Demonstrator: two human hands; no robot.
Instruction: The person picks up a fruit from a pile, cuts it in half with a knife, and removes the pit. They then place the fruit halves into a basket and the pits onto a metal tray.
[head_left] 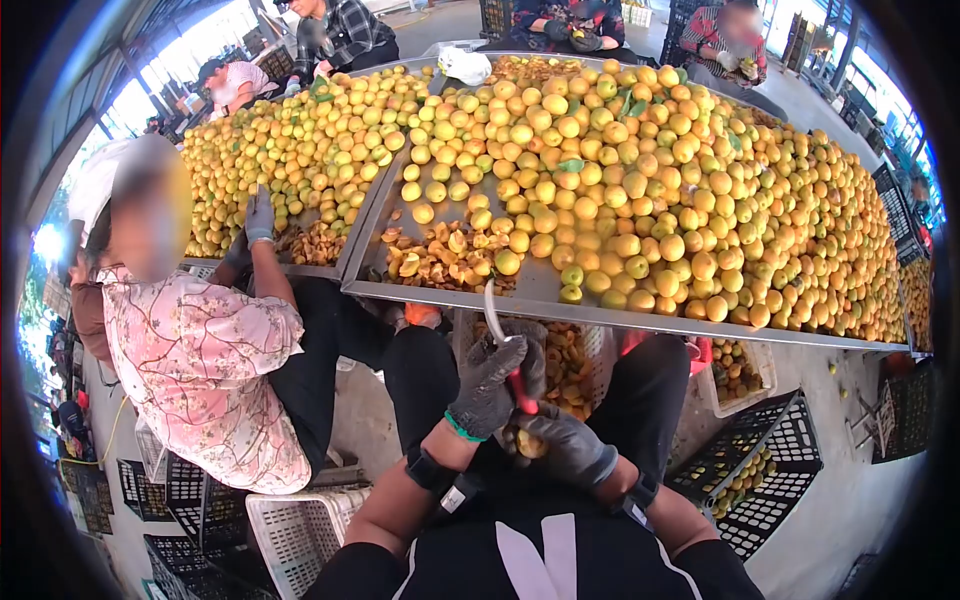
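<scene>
My left hand [484,388], in a dark grey glove with a green cuff, is closed around a knife [493,314]. The pale curved blade points up toward the table, and the red handle sticks out below the fingers. Lower and to the right, my gloved right hand [570,445] is closed on an apricot [531,444], partly hidden by the fingers. Both hands are above my lap, in front of the table edge. Below them, a white crate [602,362] between my knees holds cut apricot pieces [566,370].
Whole apricots [640,200] are heaped on the metal table [545,312], with cut pieces [445,258] near its front. A co-worker in a pink floral shirt [205,370] sits at left; others work across the table. Black crates [760,470] stand at right, a white crate [295,535] at lower left.
</scene>
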